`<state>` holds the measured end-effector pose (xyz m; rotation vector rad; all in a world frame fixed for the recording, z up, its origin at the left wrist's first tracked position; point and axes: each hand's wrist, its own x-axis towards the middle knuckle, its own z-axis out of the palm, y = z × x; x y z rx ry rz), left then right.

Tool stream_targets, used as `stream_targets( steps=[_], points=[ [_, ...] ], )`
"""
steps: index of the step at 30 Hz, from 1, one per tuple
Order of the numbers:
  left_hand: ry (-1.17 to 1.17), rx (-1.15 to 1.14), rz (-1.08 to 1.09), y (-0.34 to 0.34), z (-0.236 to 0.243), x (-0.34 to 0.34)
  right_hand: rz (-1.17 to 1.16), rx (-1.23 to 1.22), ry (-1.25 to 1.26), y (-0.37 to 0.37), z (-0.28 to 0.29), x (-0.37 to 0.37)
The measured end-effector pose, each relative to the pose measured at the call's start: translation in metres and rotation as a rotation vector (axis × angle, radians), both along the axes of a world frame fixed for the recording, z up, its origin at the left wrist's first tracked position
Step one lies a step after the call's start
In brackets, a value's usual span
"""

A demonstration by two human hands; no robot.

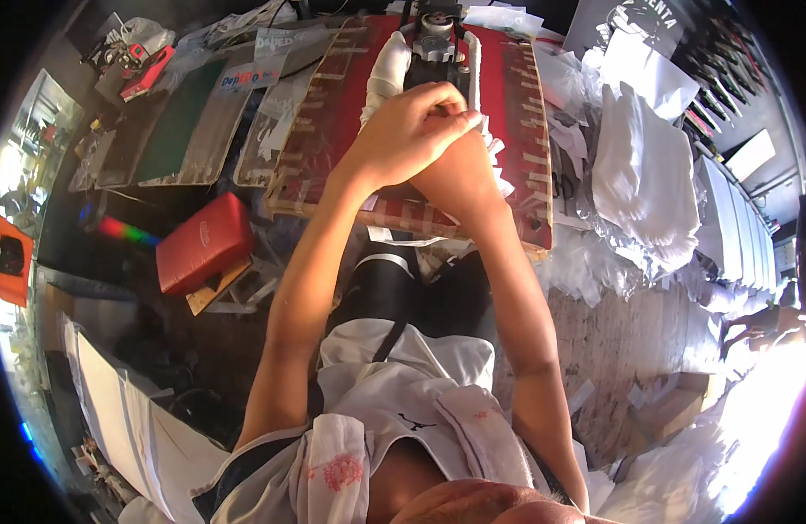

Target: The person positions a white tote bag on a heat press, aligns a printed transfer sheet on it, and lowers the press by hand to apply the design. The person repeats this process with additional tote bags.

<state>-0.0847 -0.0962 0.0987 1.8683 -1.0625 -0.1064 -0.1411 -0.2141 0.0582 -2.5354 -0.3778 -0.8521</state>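
Both my hands meet over a red board (333,131) edged with strips of tape. My left hand (399,135) lies across the top with its fingers curled inward; what they close on, if anything, is hidden. Beneath it, my right hand (451,175) is mostly covered, and its fingers cannot be made out. Just beyond the hands stands a metal and black device (435,44) at the board's far end. A white wrapped bar (387,74) runs along its left side, and a thinner white bar (475,70) along its right. Crumpled white pieces (502,175) lie by my right wrist.
A red box-like block (205,243) sits left of the board. Farther left are flat panels (180,122) and a red tool (148,74). To the right, white cloth (645,166) is piled above clear plastic (586,266). A cardboard box (669,402) rests on the floor.
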Motion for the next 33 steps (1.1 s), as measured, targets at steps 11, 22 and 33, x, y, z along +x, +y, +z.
stream_targets(
  steps=[11,22,33],
  points=[
    [-0.159,-0.023,0.122,0.001,-0.017,-0.008,-0.067,-0.053,-0.023,0.002,-0.005,-0.01],
    [-0.208,-0.043,0.137,0.0,-0.016,-0.013,-0.084,-0.054,0.0,0.001,-0.004,-0.013],
    [-0.164,-0.055,0.148,0.001,-0.015,-0.016,-0.083,-0.074,0.038,0.002,-0.003,-0.013]
  ],
)
